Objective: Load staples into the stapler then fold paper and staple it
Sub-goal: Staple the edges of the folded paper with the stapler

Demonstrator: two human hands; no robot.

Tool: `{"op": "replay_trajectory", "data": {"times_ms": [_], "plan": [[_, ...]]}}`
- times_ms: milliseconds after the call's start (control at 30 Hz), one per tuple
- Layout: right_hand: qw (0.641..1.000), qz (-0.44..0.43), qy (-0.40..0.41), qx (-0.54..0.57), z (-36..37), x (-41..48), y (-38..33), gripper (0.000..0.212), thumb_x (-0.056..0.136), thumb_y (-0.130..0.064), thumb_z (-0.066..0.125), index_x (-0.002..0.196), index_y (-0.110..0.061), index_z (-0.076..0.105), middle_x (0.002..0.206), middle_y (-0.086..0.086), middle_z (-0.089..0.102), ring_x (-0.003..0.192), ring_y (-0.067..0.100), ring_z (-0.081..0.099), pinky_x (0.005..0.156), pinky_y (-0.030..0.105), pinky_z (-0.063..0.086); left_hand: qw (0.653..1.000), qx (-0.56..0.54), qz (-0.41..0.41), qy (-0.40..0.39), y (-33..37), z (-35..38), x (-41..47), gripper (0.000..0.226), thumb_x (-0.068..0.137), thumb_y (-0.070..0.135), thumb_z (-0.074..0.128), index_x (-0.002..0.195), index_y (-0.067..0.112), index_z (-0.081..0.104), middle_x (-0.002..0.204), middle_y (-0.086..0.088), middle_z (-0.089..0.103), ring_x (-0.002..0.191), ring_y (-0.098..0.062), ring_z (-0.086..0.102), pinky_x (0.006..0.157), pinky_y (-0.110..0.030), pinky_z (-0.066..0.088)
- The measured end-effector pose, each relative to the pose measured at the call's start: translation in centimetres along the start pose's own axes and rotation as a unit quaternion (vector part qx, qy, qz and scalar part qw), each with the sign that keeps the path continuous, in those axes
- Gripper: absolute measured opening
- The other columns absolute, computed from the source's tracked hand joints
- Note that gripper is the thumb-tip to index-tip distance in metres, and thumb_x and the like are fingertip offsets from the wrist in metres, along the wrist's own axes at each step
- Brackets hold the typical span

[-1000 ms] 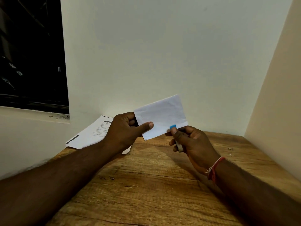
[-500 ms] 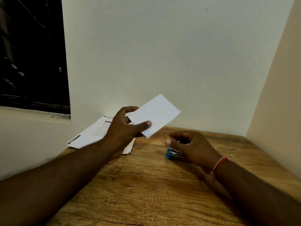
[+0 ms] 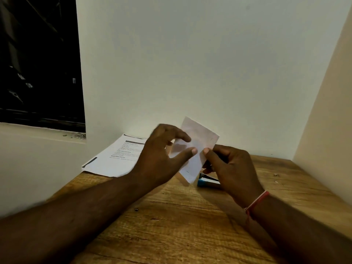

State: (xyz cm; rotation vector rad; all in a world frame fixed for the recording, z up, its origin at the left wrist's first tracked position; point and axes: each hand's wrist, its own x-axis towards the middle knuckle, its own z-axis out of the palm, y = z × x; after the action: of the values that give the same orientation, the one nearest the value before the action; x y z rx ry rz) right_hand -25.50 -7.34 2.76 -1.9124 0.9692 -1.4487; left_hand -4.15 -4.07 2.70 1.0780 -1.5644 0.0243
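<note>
I hold a small folded white paper [image 3: 198, 143] upright above the wooden table [image 3: 171, 216], between both hands. My left hand [image 3: 162, 157] pinches its left side with thumb and fingers. My right hand [image 3: 230, 166] pinches its right edge between thumb and curled fingers. A small blue stapler [image 3: 206, 181] lies on the table just below the paper, partly hidden behind my right hand. A tiny staple mark shows near the paper's lower corner.
A stack of printed sheets [image 3: 116, 157] lies at the table's back left corner against the wall. White walls close in at the back and right. A dark window [image 3: 38, 60] is at the upper left.
My right hand set the stapler down on the table, then rose to pinch the paper. The paper turned from lying sideways to standing upright between both hands.
</note>
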Motion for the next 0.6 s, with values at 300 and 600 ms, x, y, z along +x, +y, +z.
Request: {"op": "replay_trajectory", "data": {"times_ms": [300, 600], "plan": [[0.984, -0.143, -0.038, -0.100, 0.4, -0.3, -0.4, 0.034, 0.099, -0.031, 0.075, 0.133, -0.036, 0.076, 0.121, -0.024, 0.075, 0.110, -0.003, 0.072, 0.084, 0.013, 0.059, 0.985, -0.147, -0.073, -0.046, 1.4, 0.5, -0.2, 0.024, 0.094, 0.029, 0.090, 0.116, 0.019, 0.086, 0.108, 0.007, 0.087, 0.107, -0.008, 0.083, 0.095, -0.028, 0.068], [0.981, -0.164, -0.031, -0.095, 0.1, -0.3, -0.5, 0.048, 0.090, -0.031, 0.085, 0.137, -0.025, 0.076, 0.125, -0.011, 0.077, 0.103, -0.003, 0.075, 0.085, 0.010, 0.058, 0.985, -0.149, -0.060, -0.055, 0.7, 0.2, 0.1, 0.014, 0.095, 0.031, 0.086, 0.109, 0.031, 0.088, 0.105, 0.016, 0.087, 0.104, -0.002, 0.082, 0.091, -0.017, 0.063]]}}
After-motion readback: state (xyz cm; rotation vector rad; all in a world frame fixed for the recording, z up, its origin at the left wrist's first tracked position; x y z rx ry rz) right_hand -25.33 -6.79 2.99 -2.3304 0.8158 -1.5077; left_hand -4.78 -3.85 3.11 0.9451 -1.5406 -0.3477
